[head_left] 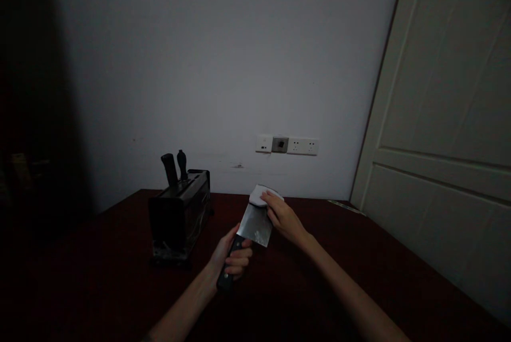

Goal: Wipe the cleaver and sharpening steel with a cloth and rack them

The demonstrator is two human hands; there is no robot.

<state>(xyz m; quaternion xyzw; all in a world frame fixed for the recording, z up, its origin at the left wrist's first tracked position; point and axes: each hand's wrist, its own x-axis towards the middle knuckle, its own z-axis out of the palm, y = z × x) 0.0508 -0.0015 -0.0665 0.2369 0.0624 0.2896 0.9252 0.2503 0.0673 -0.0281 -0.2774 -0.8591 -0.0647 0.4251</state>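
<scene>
A cleaver (pixel 255 225) with a broad metal blade and a black riveted handle is held up over the dark red table. My left hand (pixel 233 257) wraps its fingers round the handle. At the far end of the blade, my right hand (pixel 282 215) presses a white cloth (pixel 258 194) against the metal, with the fingers closed on it. The cloth covers the blade's tip, so that part is hidden. Some pale marks show on the blade near the handle.
To the left stands a dark knife block (pixel 179 214) with two black handles sticking up. Behind the table (pixel 311 289) is a pale wall with sockets (pixel 303 146). A white panelled door (pixel 439 172) borders the right side. A thin strip (pixel 345 206) lies near the back right edge.
</scene>
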